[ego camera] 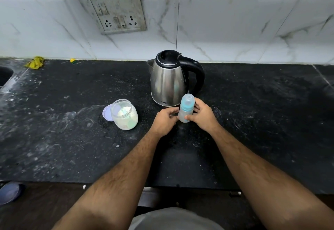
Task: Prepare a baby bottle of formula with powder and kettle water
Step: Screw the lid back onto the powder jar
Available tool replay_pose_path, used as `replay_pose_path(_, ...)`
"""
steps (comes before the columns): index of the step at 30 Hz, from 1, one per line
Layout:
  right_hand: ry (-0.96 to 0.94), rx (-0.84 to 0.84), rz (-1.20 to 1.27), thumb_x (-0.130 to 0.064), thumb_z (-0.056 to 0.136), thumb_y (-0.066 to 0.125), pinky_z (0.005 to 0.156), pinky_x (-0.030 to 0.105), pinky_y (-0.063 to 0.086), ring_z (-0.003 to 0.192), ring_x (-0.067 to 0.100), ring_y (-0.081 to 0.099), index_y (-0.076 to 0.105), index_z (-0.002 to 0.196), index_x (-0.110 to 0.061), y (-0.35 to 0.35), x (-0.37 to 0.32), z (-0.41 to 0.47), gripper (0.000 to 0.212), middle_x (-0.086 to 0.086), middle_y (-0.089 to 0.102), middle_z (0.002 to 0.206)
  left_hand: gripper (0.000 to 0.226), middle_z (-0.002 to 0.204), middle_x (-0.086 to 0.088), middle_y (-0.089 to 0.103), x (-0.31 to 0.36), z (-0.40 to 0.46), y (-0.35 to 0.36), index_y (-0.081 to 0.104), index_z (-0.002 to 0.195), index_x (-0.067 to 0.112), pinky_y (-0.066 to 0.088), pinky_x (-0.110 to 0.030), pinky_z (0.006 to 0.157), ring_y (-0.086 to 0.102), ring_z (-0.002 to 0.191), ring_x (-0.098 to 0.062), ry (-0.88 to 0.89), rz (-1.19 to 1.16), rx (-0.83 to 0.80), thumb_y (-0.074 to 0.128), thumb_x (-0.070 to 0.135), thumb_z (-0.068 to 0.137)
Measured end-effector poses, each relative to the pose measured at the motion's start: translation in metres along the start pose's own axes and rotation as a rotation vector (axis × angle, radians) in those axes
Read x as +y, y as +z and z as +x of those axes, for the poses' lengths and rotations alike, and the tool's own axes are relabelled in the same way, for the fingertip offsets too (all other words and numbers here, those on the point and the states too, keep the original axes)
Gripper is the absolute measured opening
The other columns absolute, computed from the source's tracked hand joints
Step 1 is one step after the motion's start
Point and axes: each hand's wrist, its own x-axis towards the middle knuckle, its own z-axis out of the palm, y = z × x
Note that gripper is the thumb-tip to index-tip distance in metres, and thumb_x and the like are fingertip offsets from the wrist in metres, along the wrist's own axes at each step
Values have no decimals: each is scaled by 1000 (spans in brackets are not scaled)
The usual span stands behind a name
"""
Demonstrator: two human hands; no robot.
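— While the baby bottle [185,111] stands upright on the dark worktop [253,121], just in front of the kettle [168,80], how far along would you say this is?

— Hard to call from the head view, which is the only one. The blue teat and clear cap are on the bottle, and the lower part looks pale and cloudy, so I'd guess it has been filled and closed. I can't see the contents plainly, though.

— And the hands?

— The right hand [203,115] is clamped round the bottle, thumb in front and fingers behind. The left hand [165,121] sits just beside it, fingertips pinched together at the bottle's side; whether they touch it I can't tell.

— The powder?

— The clear jar of powder [124,114] stands open to the left, a scoop inside it, with its lilac lid [107,112] lying against its far side. The kettle has its lid down.

— So what's left?

— Shaking or mixing, I'd think, then capping the jar. If the bottle is in fact empty, nearly everything remains.
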Motion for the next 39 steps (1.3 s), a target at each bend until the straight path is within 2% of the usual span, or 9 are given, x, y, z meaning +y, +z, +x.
replay_pose_path(3,19,130,-78,-1,69,84,104,38,49,123,18,57,51,139,-14,3,4,-12,79,0,60,132,39,125,-4,69,-7,-6,-2,64,130,12,49,-40,105,67,113,-21,-41,-6,30,65,7,91)
replay_pose_path(9,-30,480,-200,-20,70,87,86,37,55,94,9,60,61,120,-17,33,14,-69,57,-1,63,110,37,119,3,71,-36,-34,-23,65,128,15,52,-40,101,68,103,-10,-22,48,39,67,13,91)
replay_pose_path(15,-100,417,-216,-13,73,83,81,32,56,80,11,63,68,100,-12,83,-1,-83,31,-3,65,94,34,118,2,71,-56,-64,-65,66,126,14,52,-31,100,67,94,-5,-25,67,77,66,14,93)
replay_pose_path(22,-125,261,-205,-16,75,83,78,20,50,79,-1,61,68,96,-20,142,-33,-58,26,-9,64,96,27,110,9,73,-86,-86,-131,70,119,18,50,-19,93,68,94,-1,-53,104,125,67,16,92)
replay_pose_path(26,-118,193,-198,-14,72,85,87,32,55,89,10,63,67,108,-15,167,-46,-45,40,-9,63,100,21,99,9,74,-103,-88,-167,73,111,20,52,-13,76,68,85,-1,-72,95,160,65,14,93)
replay_pose_path(29,-71,109,-182,-19,68,89,94,36,53,104,12,60,58,127,-16,180,-51,-37,66,-3,62,117,19,87,10,74,-111,-83,-191,73,100,25,52,-20,75,69,77,-4,-89,75,182,64,10,93)
replay_pose_path(32,-26,35,-176,-24,62,93,105,35,44,121,14,53,44,143,-19,189,-54,-31,94,3,54,136,18,88,13,73,-115,-71,-213,74,105,21,52,-22,82,68,80,-4,-47,168,235,68,15,90)
replay_pose_path(35,3,-14,-180,-29,58,95,112,35,37,134,16,45,32,150,-19,195,-57,-25,112,4,46,148,30,107,3,73,-114,-54,-227,71,115,16,50,-26,93,67,95,-12,-13,311,288,72,16,86)
replay_pose_path(39,22,-67,-158,-29,56,96,117,34,31,141,15,38,23,154,-17,202,-61,-18,123,1,41,153,58,136,-2,58,-110,-28,-238,58,135,17,39,-33,106,52,126,-21,25,544,184,78,25,80)
